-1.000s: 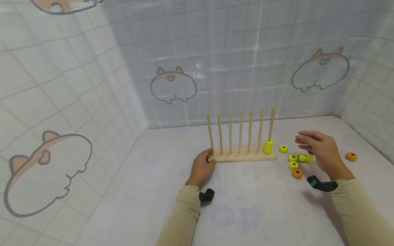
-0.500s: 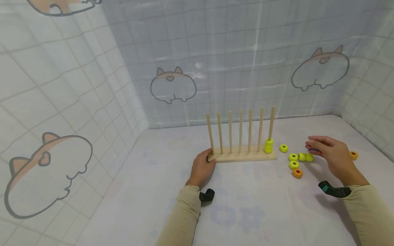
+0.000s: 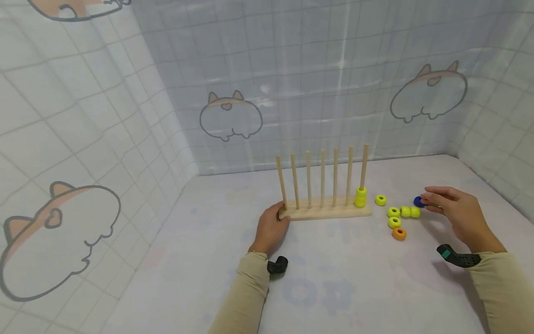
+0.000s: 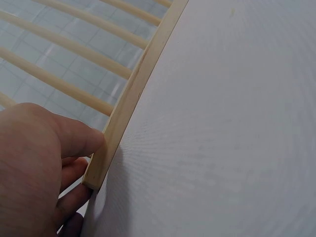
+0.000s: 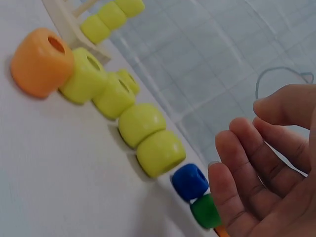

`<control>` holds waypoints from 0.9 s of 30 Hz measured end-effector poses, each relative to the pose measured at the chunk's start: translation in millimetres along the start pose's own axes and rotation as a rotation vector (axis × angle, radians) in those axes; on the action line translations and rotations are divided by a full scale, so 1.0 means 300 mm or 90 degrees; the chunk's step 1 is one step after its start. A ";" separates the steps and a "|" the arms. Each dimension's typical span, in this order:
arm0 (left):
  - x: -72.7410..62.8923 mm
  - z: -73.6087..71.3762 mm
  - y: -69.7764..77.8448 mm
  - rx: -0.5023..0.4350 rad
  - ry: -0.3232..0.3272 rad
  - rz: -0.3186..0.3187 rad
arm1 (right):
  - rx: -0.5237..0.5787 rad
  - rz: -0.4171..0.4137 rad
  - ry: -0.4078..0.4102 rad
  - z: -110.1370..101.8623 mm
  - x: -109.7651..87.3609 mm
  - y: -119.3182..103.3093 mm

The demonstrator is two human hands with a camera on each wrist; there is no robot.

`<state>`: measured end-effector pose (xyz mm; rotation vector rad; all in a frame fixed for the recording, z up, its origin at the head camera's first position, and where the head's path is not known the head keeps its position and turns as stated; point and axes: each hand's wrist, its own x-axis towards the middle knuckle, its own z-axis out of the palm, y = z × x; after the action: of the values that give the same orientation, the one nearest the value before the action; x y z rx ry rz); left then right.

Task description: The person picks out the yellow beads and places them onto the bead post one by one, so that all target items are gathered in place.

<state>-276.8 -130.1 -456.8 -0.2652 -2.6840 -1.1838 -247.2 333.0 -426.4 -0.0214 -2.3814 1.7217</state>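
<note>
While snug, left grip (image 3: 271,227) around rack-end (image 4: 100,165).

The right hand (image 3: 456,214) has moved toward the right edge of the surface (image 3: 200,260), leaving the blue bead (image 3: 419,202) mostly uncovered and hiding the orange bead nearest that edge from the head view.

Our left hand (image 3: 269,229) grips the left end of a rack (image 3: 325,213). Right of this grip stand its pegs (image 3: 322,178), stacked beads (image 3: 360,197) on the farthest; beyond, several loose beads (image 3: 394,222) lie before our right hand (image 3: 463,215).
</note>
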 end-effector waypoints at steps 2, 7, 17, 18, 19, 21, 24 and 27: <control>0.002 -0.002 0.001 0.005 -0.001 -0.001 | -0.027 0.007 -0.002 -0.006 0.000 0.007; 0.004 -0.007 0.005 0.007 -0.004 -0.004 | -0.100 0.057 -0.035 -0.014 -0.002 0.013; 0.000 -0.007 0.008 -0.001 0.000 -0.003 | -0.186 0.102 -0.071 -0.011 -0.001 0.028; -0.001 -0.007 0.009 -0.002 0.000 -0.002 | -0.201 0.099 -0.071 -0.009 0.000 0.032; -0.001 -0.006 0.009 -0.003 0.001 0.000 | -0.214 0.096 -0.070 -0.007 0.002 0.035; -0.001 -0.006 0.008 -0.002 0.003 0.001 | -0.235 0.091 -0.068 -0.004 0.004 0.042; -0.001 -0.003 0.005 0.004 0.002 0.000 | -0.251 0.081 -0.074 -0.004 0.006 0.051; 0.000 0.000 0.001 0.006 0.001 -0.003 | -0.272 0.067 -0.084 -0.005 0.005 0.057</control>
<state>-276.6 -130.0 -456.5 -0.2574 -2.6900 -1.1712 -250.2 340.1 -441.7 -0.1009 -2.8484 1.2546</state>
